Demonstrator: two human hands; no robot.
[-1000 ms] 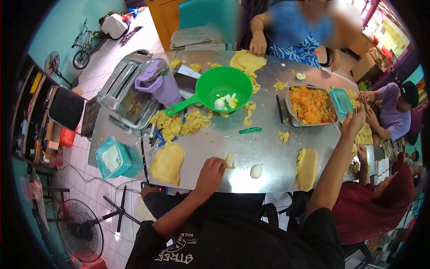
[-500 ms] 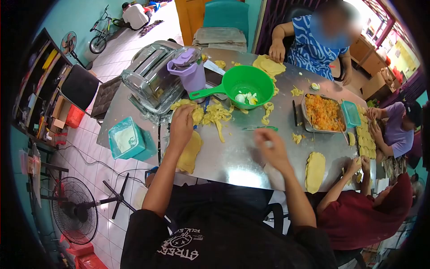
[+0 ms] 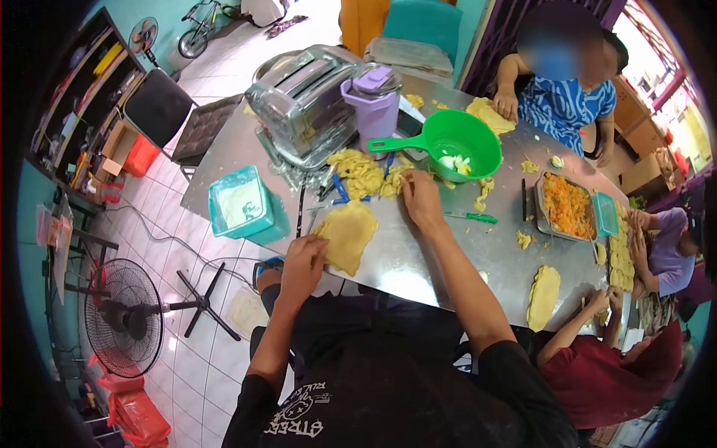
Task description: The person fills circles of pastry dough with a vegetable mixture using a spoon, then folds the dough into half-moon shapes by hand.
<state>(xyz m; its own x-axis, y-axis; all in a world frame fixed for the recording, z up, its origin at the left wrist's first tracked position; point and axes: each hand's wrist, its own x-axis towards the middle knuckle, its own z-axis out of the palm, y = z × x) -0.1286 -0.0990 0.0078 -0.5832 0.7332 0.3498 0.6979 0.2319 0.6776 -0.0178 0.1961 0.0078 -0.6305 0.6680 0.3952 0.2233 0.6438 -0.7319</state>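
My left hand (image 3: 301, 263) is at the near-left edge of a flat yellow dough sheet (image 3: 349, 235), its fingers closed on that edge. My right hand (image 3: 423, 200) reaches to the right end of a heap of yellow dough scraps (image 3: 358, 176), with its bent fingers pressed on the scraps; the fingertips are partly hidden. Behind the heap stand a silver pasta machine (image 3: 302, 104) and a lilac lidded jug (image 3: 373, 112). A green long-handled dipper (image 3: 482, 138) holds white pieces, close beyond my right hand. A green-handled tool (image 3: 478, 217) lies to its right.
A teal tub of white flour (image 3: 240, 203) stands at the table's left edge. To the right are a tray of orange filling (image 3: 569, 205), another dough strip (image 3: 544, 299) and rows of dough pieces (image 3: 621, 257). Co-workers' hands (image 3: 506, 104) work around the table. A fan (image 3: 123, 317) stands on the floor.
My left hand has come off the scraps, nearer to me, onto the dough sheet's edge. My right hand has moved left from the bare tabletop to the scraps. The view has turned left.
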